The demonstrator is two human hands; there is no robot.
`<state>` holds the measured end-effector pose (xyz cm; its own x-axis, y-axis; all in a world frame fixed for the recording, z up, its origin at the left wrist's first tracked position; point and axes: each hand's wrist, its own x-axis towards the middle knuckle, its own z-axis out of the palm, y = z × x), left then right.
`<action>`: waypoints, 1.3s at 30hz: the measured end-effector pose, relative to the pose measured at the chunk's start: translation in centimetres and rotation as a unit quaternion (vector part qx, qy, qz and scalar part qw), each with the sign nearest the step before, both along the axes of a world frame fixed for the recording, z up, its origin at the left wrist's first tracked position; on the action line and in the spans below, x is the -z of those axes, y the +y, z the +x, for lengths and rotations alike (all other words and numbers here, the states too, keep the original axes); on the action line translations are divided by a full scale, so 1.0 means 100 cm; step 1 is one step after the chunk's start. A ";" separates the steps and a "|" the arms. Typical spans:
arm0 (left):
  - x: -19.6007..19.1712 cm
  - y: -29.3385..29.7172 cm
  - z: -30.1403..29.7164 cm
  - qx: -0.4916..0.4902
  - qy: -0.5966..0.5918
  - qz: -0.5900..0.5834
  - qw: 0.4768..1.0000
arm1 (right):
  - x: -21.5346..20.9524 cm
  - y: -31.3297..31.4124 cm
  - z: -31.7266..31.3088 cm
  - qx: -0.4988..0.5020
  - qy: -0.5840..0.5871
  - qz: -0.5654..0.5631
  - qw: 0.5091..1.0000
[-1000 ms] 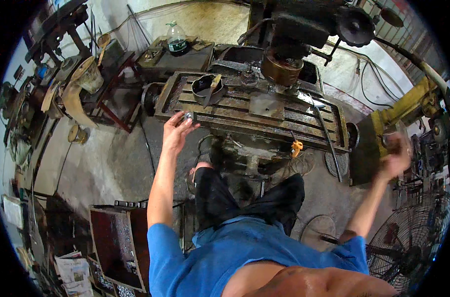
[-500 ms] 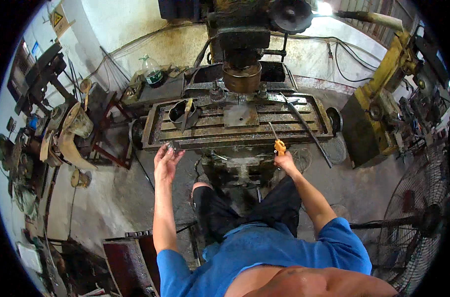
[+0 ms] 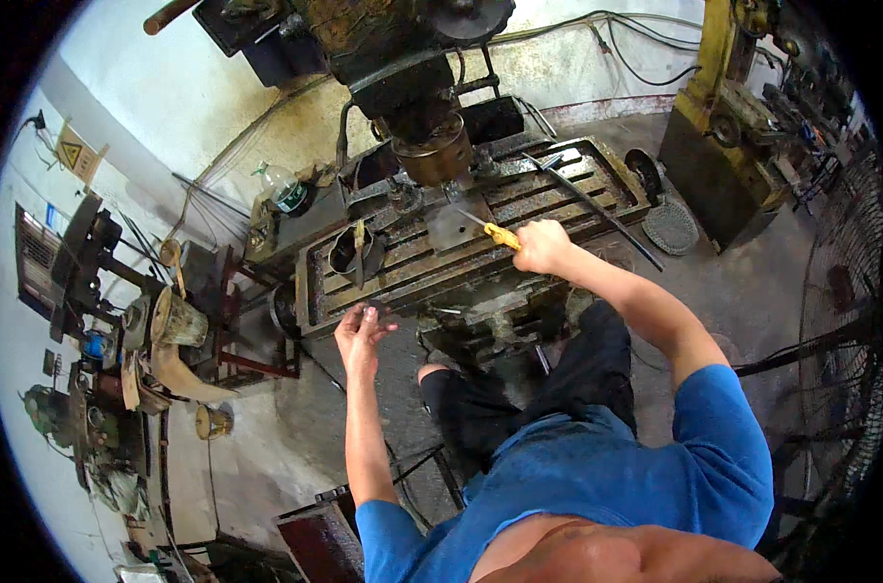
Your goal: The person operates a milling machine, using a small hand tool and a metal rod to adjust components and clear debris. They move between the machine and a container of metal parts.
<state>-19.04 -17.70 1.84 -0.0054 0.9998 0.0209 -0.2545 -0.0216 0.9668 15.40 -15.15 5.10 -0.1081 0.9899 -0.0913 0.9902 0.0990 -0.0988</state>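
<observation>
My right hand (image 3: pixel 543 246) grips a yellow air blow gun (image 3: pixel 501 235) over the milling machine's slotted table (image 3: pixel 558 209). The gun's thin nozzle points left, toward a flat metal plate (image 3: pixel 449 231) with a small hole. Above the plate hangs the machine's round cutter head (image 3: pixel 433 154). Near the table's front left edge, my left hand (image 3: pixel 360 340) is closed with its fingertips around a small dark metal block (image 3: pixel 384 319), blurred and partly hidden. A dark round pot (image 3: pixel 341 256) with a yellow-handled brush (image 3: pixel 360 238) stands on the table's left part.
A long metal bar (image 3: pixel 597 209) lies across the table's right part and juts past its front edge. A plastic bottle (image 3: pixel 283 188) stands behind on the left. A large fan (image 3: pixel 849 330) is at my right, a bucket (image 3: pixel 179 319) at far left.
My right hand has carried the blow gun forward and left, so its nozzle is now over the plate. The left hand keeps near the table's front edge. The view has turned and shifted.
</observation>
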 end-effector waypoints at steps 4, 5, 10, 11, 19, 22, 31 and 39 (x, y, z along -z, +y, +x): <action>-0.004 0.002 0.006 0.004 0.086 0.008 0.996 | 0.007 0.040 -0.002 0.058 0.052 0.056 0.995; -0.002 0.001 0.007 -0.006 0.090 0.014 0.996 | 0.005 0.043 -0.004 0.071 0.065 0.065 0.993; 0.003 0.004 0.015 -0.021 0.109 -0.020 0.994 | -0.021 -0.016 0.002 -0.045 0.099 -0.050 0.993; 0.004 0.005 0.020 -0.017 0.108 -0.041 0.993 | -0.031 -0.040 0.004 -0.091 0.103 -0.093 0.986; -0.005 0.082 0.131 0.090 0.217 0.013 0.972 | -0.046 -0.092 0.052 -0.028 0.120 -0.104 0.987; 0.004 0.126 0.154 -0.011 0.484 0.226 0.846 | -0.058 -0.079 0.073 -0.029 0.256 -0.048 0.965; -0.006 0.135 0.166 0.006 0.666 0.306 0.680 | 0.040 -0.016 0.089 -0.036 0.449 0.048 0.892; 0.006 0.148 0.165 0.012 0.662 0.296 0.688 | 0.100 -0.027 0.080 0.135 0.242 0.012 0.961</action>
<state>-2.55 -2.94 1.23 0.4260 0.8140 0.3949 0.8350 -0.5218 0.1749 23.36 -17.85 -4.90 0.1293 0.9890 -0.0725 0.8186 -0.1477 -0.5551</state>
